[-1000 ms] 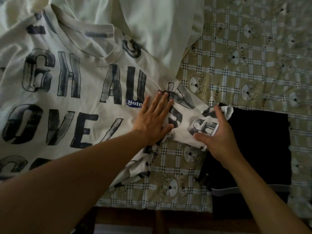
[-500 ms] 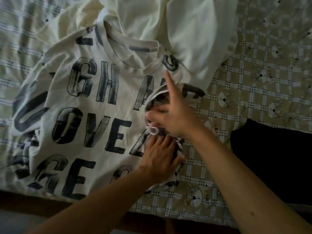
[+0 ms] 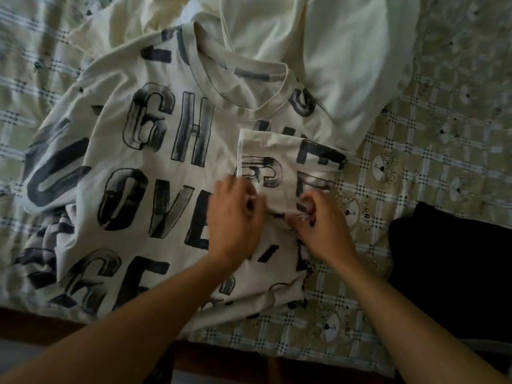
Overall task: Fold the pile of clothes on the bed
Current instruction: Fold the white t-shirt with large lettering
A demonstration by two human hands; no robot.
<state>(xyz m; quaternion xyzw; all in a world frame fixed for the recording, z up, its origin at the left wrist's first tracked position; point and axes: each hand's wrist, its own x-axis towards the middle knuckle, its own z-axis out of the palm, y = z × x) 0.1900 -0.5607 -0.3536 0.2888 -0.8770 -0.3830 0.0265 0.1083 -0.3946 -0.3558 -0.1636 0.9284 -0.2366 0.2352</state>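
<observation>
L sleeve (image 3: 52, 173) of the tee (image 3: 155, 151) lies spread flat on the bed (image 3: 25, 87), not folded yet. Tee is front-up w/ big dark letters, collar (image 3: 243, 87) away from the person, hem at the near bed edge. Left grip (image 3: 235, 220) sits mid-chest, fingers curled, narrow, pinching the tee at the near-left corner of the sleeve flap (image 3: 288, 164). That flap is the R sleeve, already turned in over the chest, its left edge running roughly straight up toward the collar. Right grip (image 3: 321, 225) is just beside it, also narrow, thumb + fingers nipping the same near edge of the flap. Step in hand looks like setting the R-side fold. To do it well: pull the edge taut betw both grips, keep the flap's left edge parallel to the side seam, lay it down flat, then press outward w/ flat fingers so no air stays under. Cloth below the right grip looks bunched toward the hem, so the side fold prob needs carrying all the way down, not just at the sleeve. Plain cream garment (image 3: 346, 65) touches the tee's R shoulder from above; keep it out of the fold or it drags along. Dark garment (image 3: 448, 273) lies far right, apart from the tee, no issue. Then mirror on the L side.
</observation>
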